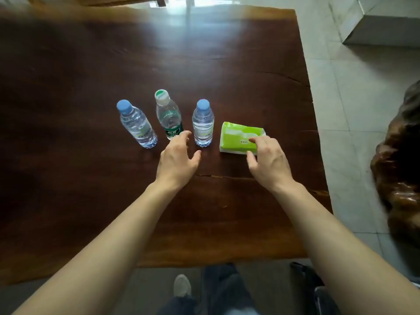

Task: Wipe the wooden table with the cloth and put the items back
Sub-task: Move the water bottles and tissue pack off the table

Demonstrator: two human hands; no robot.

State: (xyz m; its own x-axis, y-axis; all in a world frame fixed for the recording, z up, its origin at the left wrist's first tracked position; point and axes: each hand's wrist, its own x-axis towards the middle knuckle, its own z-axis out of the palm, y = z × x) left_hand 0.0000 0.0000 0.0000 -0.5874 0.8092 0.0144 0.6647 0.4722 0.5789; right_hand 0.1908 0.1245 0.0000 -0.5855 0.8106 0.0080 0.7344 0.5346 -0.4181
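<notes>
Three water bottles stand in a row on the dark wooden table (91,87): a blue-capped bottle (136,126) on the left, a green-labelled bottle (168,117) in the middle, a second blue-capped bottle (203,125) on the right. A green tissue pack (236,137) lies flat to their right. My left hand (178,159) hovers open in front of the gap between the middle and right bottles, fingertips close to the green-labelled one. My right hand (268,160) is spread over the pack's near right corner, fingers touching it without closing on it. No cloth is in view.
The table's right edge runs beside a pale tiled floor (354,114). A dark carved wooden object (400,169) stands on the floor at the right. A grey box (386,30) sits at the top right. My legs and a shoe (181,285) show below the table's near edge.
</notes>
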